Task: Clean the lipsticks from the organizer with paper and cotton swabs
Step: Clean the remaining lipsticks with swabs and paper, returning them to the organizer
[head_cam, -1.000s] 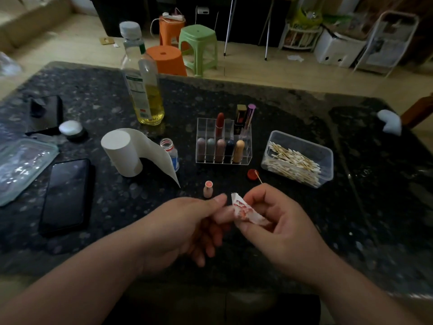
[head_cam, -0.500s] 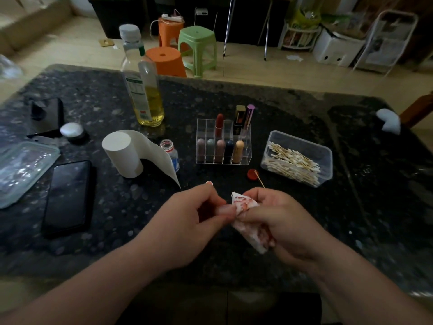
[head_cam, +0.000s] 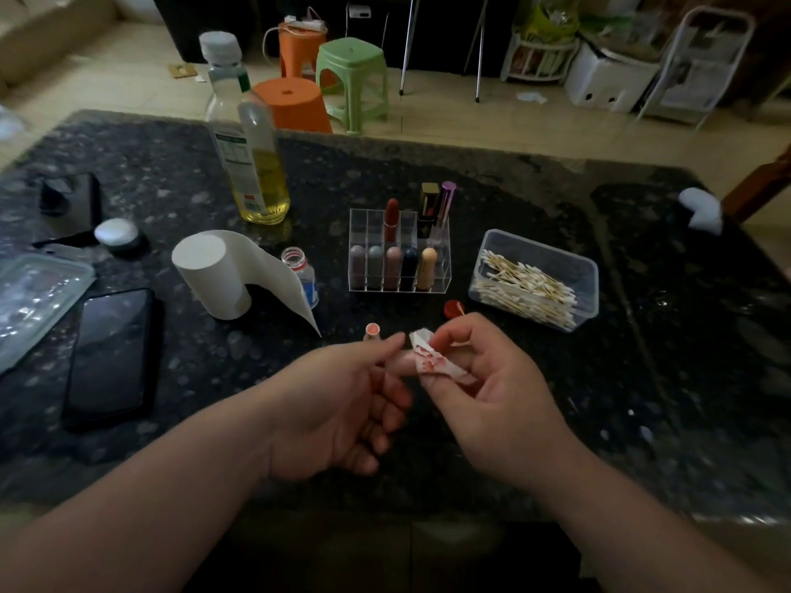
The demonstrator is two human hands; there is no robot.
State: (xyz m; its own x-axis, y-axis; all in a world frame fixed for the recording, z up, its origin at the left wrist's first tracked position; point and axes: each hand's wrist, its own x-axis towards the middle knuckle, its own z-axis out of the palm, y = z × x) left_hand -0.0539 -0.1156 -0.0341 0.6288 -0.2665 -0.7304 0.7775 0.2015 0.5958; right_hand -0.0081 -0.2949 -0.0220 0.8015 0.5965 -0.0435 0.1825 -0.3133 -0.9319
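Observation:
My left hand (head_cam: 342, 404) pinches a small pale pink lipstick piece (head_cam: 398, 362) between thumb and fingers. My right hand (head_cam: 496, 400) holds a scrap of white paper (head_cam: 432, 361), smeared red, against the end of that piece. Just beyond my left thumb an uncapped lipstick (head_cam: 372, 330) with a coral top stands on the black stone table (head_cam: 642, 378). The clear organizer (head_cam: 357, 224) behind it holds several lipsticks. A clear box of cotton swabs (head_cam: 590, 267) is to its right.
A paper roll (head_cam: 209, 276) and a small open bottle (head_cam: 301, 271) stand left of the organizer, an oil bottle (head_cam: 257, 164) behind them. A red cap (head_cam: 449, 308) lies by the swab box. A phone (head_cam: 111, 353) and a plastic lid (head_cam: 34, 301) lie at the left.
Half a second ago my hands were pressed closer together and higher, hiding the standing lipstick. They have eased apart and lower, and the paper scrap has turned on the pink piece.

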